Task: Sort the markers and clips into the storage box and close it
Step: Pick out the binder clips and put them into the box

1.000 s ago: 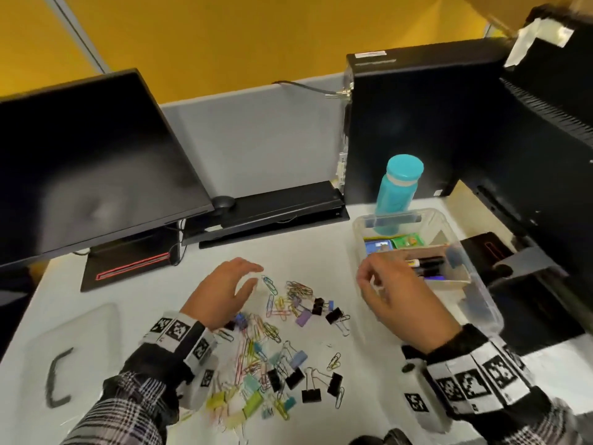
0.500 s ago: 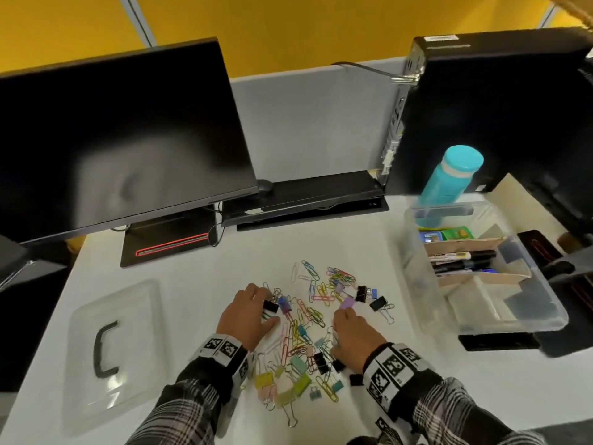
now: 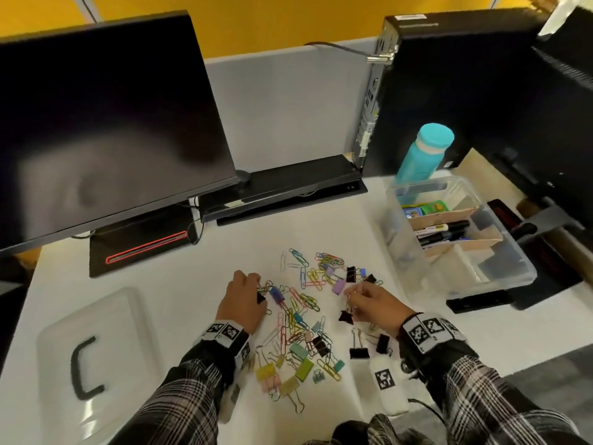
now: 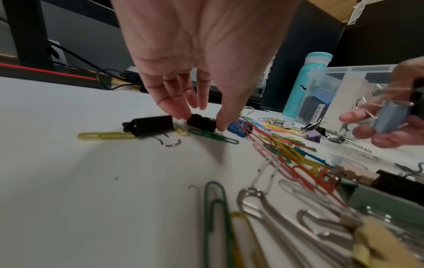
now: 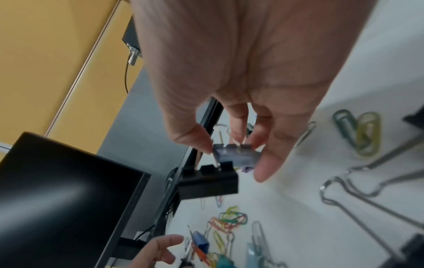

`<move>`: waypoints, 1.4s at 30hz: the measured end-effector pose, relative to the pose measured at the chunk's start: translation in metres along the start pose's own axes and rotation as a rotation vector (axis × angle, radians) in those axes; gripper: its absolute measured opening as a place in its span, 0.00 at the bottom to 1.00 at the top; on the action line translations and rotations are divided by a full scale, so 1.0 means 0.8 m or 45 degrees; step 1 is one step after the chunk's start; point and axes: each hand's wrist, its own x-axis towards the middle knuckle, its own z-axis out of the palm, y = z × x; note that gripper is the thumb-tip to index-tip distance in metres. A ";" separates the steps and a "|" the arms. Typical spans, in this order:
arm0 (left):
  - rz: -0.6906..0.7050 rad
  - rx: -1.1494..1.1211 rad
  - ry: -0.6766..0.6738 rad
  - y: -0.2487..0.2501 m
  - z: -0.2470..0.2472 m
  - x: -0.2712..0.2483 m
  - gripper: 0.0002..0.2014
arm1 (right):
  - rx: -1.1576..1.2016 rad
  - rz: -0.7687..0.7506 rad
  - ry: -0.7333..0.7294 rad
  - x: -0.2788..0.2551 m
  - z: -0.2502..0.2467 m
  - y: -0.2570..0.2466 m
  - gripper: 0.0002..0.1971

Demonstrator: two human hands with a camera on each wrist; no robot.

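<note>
Loose coloured paper clips and binder clips (image 3: 301,316) lie heaped on the white desk. At the heap's left edge my left hand (image 3: 260,295) pinches a small black binder clip (image 4: 201,123) between thumb and fingers; the clip still touches the desk. My right hand (image 3: 353,295) is raised a little above the heap's right side. It grips a grey-blue binder clip (image 5: 236,156), and a black binder clip (image 5: 208,183) hangs from it by its wire arm. The clear storage box (image 3: 513,261) stands open on the right, with markers (image 3: 442,231) lying in a cardboard-walled compartment.
The box's clear lid (image 3: 90,358) with a black handle lies at the left. A teal bottle (image 3: 420,155) stands behind the box. A monitor (image 3: 106,123) and a black computer case (image 3: 449,91) line the back. A second black binder clip (image 4: 149,125) lies beside my left fingers.
My right hand came from the box to the heap and has lifted off it with two binder clips. My left hand shifted to the heap's left edge and closed on a black clip.
</note>
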 end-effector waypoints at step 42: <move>0.102 -0.107 -0.057 0.020 0.010 0.006 0.13 | -1.187 -0.487 -0.312 -0.028 -0.015 0.009 0.15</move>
